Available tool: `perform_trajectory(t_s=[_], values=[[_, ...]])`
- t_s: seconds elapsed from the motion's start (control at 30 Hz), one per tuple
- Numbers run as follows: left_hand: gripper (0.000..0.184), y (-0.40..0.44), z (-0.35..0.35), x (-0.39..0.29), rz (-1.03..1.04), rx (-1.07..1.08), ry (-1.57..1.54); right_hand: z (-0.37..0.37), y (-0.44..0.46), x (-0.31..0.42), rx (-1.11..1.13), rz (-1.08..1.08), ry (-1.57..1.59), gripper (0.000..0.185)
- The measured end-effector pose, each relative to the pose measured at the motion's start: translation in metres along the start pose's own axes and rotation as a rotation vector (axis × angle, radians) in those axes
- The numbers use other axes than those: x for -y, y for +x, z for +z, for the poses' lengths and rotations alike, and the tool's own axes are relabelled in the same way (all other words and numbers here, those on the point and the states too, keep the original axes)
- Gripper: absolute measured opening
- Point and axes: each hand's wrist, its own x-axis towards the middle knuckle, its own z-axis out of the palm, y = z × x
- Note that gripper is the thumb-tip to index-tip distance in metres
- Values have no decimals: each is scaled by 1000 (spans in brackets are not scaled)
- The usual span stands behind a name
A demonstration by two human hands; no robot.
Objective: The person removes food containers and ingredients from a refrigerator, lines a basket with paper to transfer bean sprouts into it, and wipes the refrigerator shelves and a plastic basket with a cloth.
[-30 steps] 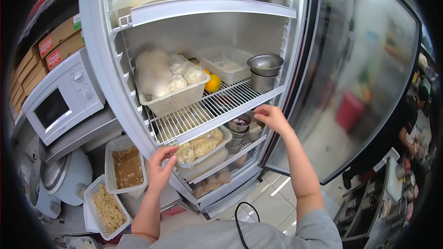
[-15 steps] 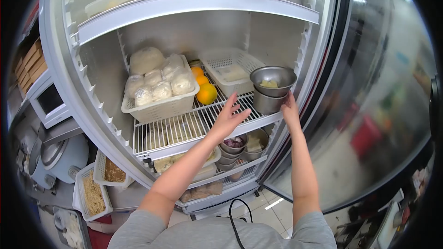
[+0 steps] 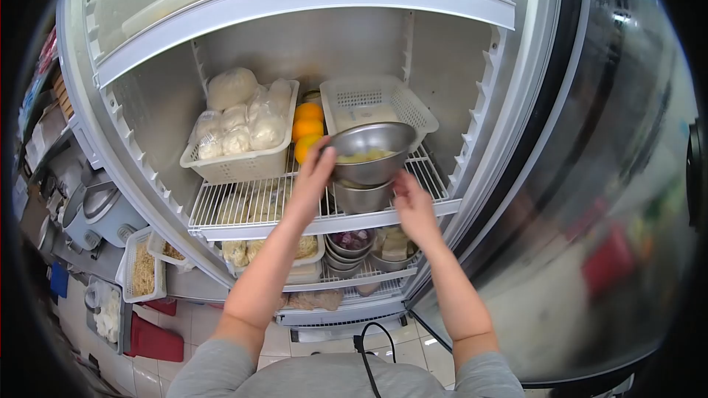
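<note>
A steel bowl (image 3: 375, 169) with pale yellow pieces in it sits tilted over a straight-sided metal pot (image 3: 361, 200), near the front of the middle fridge shelf. My left hand (image 3: 316, 180) is closed on the bowl's left rim. On the other side, my right hand (image 3: 415, 206) has its fingers curled at the pot's right wall, just under the bowl; its fingertips are partly hidden and a little blurred. Behind the bowl lie several oranges (image 3: 307, 130) and a white perforated basket (image 3: 424, 109).
To the left, a white basket (image 3: 240, 171) holds wrapped pale balls. Under this wire shelf (image 3: 206, 210) stand stacked metal bowls (image 3: 344, 262) and a tray of food (image 3: 308, 249). The glass door (image 3: 590, 177) stands open at the right. A cable (image 3: 389, 335) hangs before me.
The bowl and pot have moved left, away from the right wall of the fridge, and the bowl now tilts. My left hand has gone from open in the air to holding the bowl's rim.
</note>
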Motion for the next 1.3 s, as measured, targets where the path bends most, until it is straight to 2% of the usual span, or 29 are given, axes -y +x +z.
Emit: perform_trajectory(t_s=[0.1,0.17,0.2,0.23,0.3,0.37,0.43,0.5,0.57,0.63,0.7,0.73,0.8,0.83,0.9,0.97,1.1,1.23,1.3], values=[[59,-19,-40,0,13,-128,24,33,-6,18,144,-31,-9,50],[62,-30,-68,-4,15,-215,76,44,-5,34,327,-64,154,51],[61,-34,-79,-4,65,-253,44,49,-1,35,359,-169,193,41],[61,-39,-87,-8,90,-287,31,45,7,39,360,-169,194,41],[61,-48,-97,-14,133,-328,60,20,37,62,472,-122,-122,31],[61,-54,-103,-15,157,-319,87,3,79,55,189,-56,-176,25],[61,-58,-108,-12,169,-311,112,-17,133,26,77,-107,-410,27],[61,-60,-114,-10,236,-301,186,-38,161,38,113,33,-820,31],[58,-64,-117,-16,218,-325,137,-52,152,56,182,40,-842,28],[57,-68,-123,-15,295,-333,272,-55,148,52,254,38,-868,26],[54,-73,-128,-19,287,-333,280,-46,140,20,353,-108,-962,24],[52,-75,-131,-19,277,-327,265,-39,138,4,354,-109,-966,24],[50,-78,-137,-20,273,-328,247,-27,138,-13,245,-349,-1115,26],[45,-78,-140,-20,288,-307,251,-28,141,-12,245,-358,-1117,26],[41,-80,-143,-23,308,-295,258,-32,148,2,233,-196,-860,33],[29,-84,-143,-27,292,-284,239,-36,162,21,212,-226,-817,35],[28,-94,-144,-26,277,-283,266,-43,175,62,118,-266,-645,39],[27,-106,-143,-26,232,-308,340,-50,167,112,108,-268,-612,41],[27,-114,-143,-22,217,-318,338,-52,151,134,66,-357,-436,25]])
